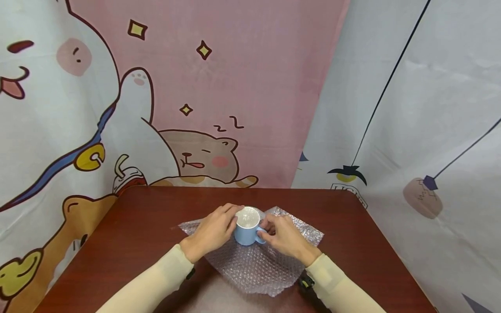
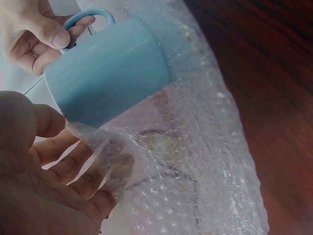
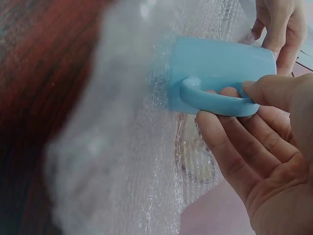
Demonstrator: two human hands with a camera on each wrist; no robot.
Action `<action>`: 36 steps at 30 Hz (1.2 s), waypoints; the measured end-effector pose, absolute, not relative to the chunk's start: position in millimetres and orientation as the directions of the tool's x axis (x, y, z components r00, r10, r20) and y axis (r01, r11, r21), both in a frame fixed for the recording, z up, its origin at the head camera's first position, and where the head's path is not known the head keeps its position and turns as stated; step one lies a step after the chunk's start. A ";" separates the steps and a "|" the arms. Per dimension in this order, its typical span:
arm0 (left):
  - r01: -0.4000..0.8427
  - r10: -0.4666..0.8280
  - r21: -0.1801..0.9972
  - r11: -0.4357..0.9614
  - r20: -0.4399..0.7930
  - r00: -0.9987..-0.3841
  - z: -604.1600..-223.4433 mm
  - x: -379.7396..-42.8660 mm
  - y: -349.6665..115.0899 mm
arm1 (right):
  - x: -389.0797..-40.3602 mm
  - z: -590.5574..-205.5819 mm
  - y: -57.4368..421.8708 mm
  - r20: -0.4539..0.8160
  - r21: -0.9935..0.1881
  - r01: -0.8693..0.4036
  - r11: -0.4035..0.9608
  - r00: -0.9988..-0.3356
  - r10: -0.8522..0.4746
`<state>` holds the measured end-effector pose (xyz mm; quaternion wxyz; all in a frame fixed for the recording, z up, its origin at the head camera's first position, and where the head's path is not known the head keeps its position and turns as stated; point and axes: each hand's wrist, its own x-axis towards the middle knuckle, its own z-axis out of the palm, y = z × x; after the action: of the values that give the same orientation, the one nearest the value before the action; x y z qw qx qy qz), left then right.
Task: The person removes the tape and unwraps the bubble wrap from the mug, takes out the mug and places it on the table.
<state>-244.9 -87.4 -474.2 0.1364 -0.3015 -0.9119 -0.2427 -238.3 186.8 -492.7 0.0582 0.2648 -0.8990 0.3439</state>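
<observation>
A light blue mug (image 1: 245, 236) with a white inside stands upright on a sheet of clear bubble wrap (image 1: 260, 267). My right hand (image 1: 287, 234) pinches the mug's handle (image 3: 220, 104), thumb on one side and fingers on the other. On the opposite side, my left hand (image 1: 215, 228) pinches an edge of the bubble wrap between thumb and fingers, right at the mug's rim. In the left wrist view this edge of the wrap (image 2: 105, 152) rises to the rim and partly covers the left fingertips.
The dark red-brown wooden table (image 1: 129, 243) carries the sheet, whose corners spread out left, right and toward me. Behind the table hangs a cloth (image 1: 250, 87) with cartoon animals. Each wrist wears a small dark device.
</observation>
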 end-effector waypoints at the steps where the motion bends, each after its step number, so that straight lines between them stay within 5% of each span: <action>1: 0.616 0.484 0.364 0.699 0.393 -0.782 -474.0 -245.0 -87.6 | -238.2 -492.7 186.8 0.283 -0.595 -0.513 0.619 -0.855 -0.435; 18: 0.634 0.501 0.371 0.679 0.398 -0.769 -470.7 -244.2 -89.8 | -237.2 -494.6 186.2 0.262 -0.672 -0.474 0.569 -0.871 -0.416; 36: 0.731 0.614 0.134 0.670 0.454 -0.646 -461.5 -242.1 -91.3 | -235.9 -496.1 188.5 0.288 -0.670 -0.486 0.562 -0.867 -0.406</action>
<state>-242.1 -91.3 -461.5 0.1891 -0.3760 -0.8939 -0.1543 -235.9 188.5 -496.1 0.0503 0.2528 -0.8823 0.3939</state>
